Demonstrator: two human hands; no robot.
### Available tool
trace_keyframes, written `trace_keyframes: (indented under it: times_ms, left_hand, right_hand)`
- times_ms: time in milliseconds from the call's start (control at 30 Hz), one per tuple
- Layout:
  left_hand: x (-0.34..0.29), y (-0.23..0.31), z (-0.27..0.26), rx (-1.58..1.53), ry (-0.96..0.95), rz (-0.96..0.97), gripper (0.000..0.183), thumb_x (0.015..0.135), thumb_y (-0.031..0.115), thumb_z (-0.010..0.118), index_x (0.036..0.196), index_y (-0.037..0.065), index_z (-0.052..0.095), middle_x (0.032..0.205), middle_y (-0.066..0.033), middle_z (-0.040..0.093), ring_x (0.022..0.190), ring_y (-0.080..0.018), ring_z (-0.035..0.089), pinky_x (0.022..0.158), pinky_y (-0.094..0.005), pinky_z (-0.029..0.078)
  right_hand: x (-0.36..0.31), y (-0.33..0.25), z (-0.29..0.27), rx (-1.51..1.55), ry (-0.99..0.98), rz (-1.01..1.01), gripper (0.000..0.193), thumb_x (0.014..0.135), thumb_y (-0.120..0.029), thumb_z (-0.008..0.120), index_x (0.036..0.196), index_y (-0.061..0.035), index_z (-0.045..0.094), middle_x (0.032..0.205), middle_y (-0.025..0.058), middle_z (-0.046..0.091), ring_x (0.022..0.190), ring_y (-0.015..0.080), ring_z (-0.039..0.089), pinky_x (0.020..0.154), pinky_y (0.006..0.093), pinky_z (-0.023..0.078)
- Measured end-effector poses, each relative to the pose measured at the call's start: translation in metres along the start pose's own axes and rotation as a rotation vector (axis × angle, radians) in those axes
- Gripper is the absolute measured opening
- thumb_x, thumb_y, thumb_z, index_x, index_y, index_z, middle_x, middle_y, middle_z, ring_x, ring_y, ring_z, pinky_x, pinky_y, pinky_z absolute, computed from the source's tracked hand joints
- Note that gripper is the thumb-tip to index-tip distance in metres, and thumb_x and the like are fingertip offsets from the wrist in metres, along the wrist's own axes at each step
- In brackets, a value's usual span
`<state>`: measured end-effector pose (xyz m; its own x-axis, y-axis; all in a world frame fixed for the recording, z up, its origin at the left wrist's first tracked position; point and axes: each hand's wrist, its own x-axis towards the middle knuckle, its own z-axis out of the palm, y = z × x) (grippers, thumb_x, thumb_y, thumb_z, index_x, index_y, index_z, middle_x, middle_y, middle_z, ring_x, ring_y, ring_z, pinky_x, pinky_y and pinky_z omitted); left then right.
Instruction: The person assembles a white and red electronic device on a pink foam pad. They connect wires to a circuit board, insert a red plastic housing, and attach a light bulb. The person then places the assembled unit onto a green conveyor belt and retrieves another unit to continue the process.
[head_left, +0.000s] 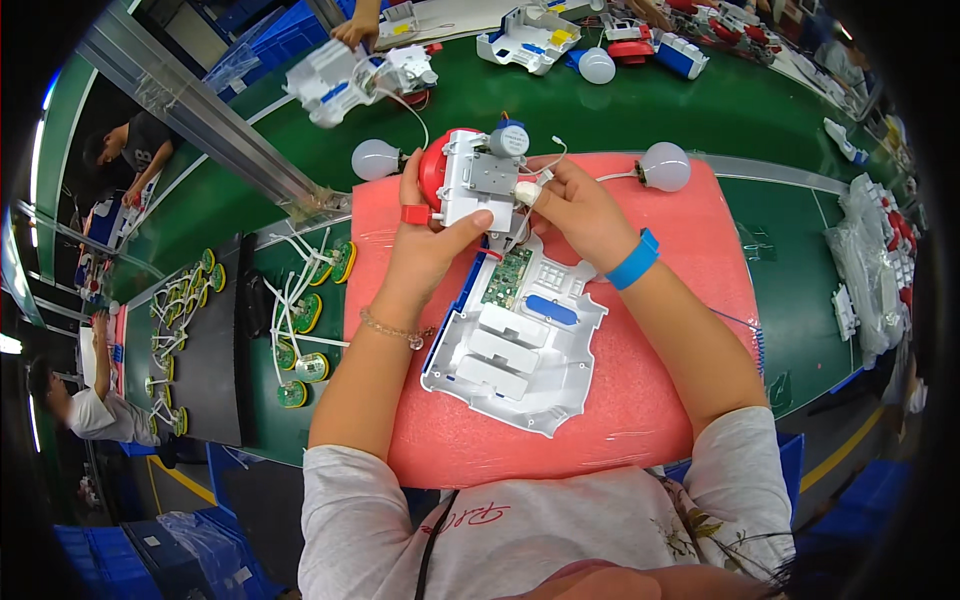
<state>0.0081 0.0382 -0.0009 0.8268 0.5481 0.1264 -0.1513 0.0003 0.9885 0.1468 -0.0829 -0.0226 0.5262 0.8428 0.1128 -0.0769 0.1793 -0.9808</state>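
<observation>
My left hand (432,226) is closed around a white-and-red motor unit (462,205) with a silver cylindrical motor (509,140) on top, holding it raised over the pad. At its right side, my right hand (582,212) is closed, thumb and fingers pinching a white cable (541,178); its thumb wears a white cover. Below both hands a white plastic housing half (555,375) lies inner side up, with a green circuit board (508,280) and a blue oval piece (552,309) in it. Wires run between the board and the unit.
A pink foam pad (650,390) supports the housing. Round white bulbs flank the unit, one left (376,160) and one right (665,167). Wired green boards (308,312) lie at left beside a black mat (205,350). Across the green table, another person's hand (357,30) holds a similar housing.
</observation>
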Motion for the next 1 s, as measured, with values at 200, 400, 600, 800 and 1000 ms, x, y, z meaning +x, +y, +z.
trace_keyframes:
  times_ms: [200, 400, 600, 800, 1000]
  left_hand:
    - [0.000, -0.009, -0.003, -0.055, 0.035, 0.112, 0.086, 0.070, 0.006, 0.067, 0.135, 0.004, 0.011, 0.127, -0.0130, 0.037, 0.115, -0.0205, 0.041, 0.094, -0.0327, 0.036]
    - [-0.003, -0.006, 0.000, -0.092, 0.062, 0.122, 0.080, 0.073, 0.008, 0.063, 0.135, 0.003, 0.013, 0.125, -0.0135, 0.038, 0.113, -0.0210, 0.042, 0.094, -0.0332, 0.036]
    - [-0.002, -0.011, -0.004, -0.147, 0.081, 0.108, 0.079, 0.073, 0.008, 0.062, 0.135, 0.002, 0.014, 0.124, -0.0135, 0.038, 0.114, -0.0204, 0.041, 0.094, -0.0332, 0.036]
    - [-0.002, -0.010, -0.004, -0.143, 0.087, 0.105, 0.078, 0.073, 0.009, 0.062, 0.134, 0.002, 0.014, 0.124, -0.0135, 0.039, 0.112, -0.0204, 0.043, 0.094, -0.0327, 0.037]
    - [-0.007, -0.003, 0.005, -0.128, 0.060, 0.141, 0.078, 0.074, 0.005, 0.062, 0.134, 0.002, 0.013, 0.123, -0.0127, 0.040, 0.110, -0.0202, 0.044, 0.092, -0.0327, 0.039]
  right_hand:
    - [-0.004, -0.024, -0.012, -0.199, 0.026, -0.299, 0.029, 0.086, -0.021, 0.054, 0.106, -0.0006, 0.055, 0.090, 0.0062, 0.059, 0.082, 0.0117, 0.056, 0.072, 0.0240, 0.044]
    - [-0.005, -0.034, -0.037, 0.085, -0.095, -0.097, 0.029, 0.089, -0.024, 0.050, 0.104, -0.0007, 0.056, 0.092, 0.0072, 0.060, 0.085, 0.0150, 0.057, 0.075, 0.0272, 0.045]
    - [-0.010, -0.053, -0.042, -0.233, 0.090, -0.108, 0.027, 0.087, -0.027, 0.052, 0.095, -0.0023, 0.059, 0.084, 0.0053, 0.061, 0.081, 0.0149, 0.057, 0.072, 0.0278, 0.045]
    - [-0.029, -0.057, -0.028, -1.068, -0.087, -0.450, 0.014, 0.076, -0.014, 0.057, 0.084, -0.0042, 0.062, 0.080, 0.0061, 0.061, 0.077, 0.0222, 0.055, 0.070, 0.0337, 0.043]
    - [-0.038, -0.050, -0.001, -1.412, -0.069, -0.671, 0.016, 0.067, -0.007, 0.058, 0.082, -0.0066, 0.063, 0.078, 0.0069, 0.059, 0.077, 0.0245, 0.053, 0.069, 0.0388, 0.042]
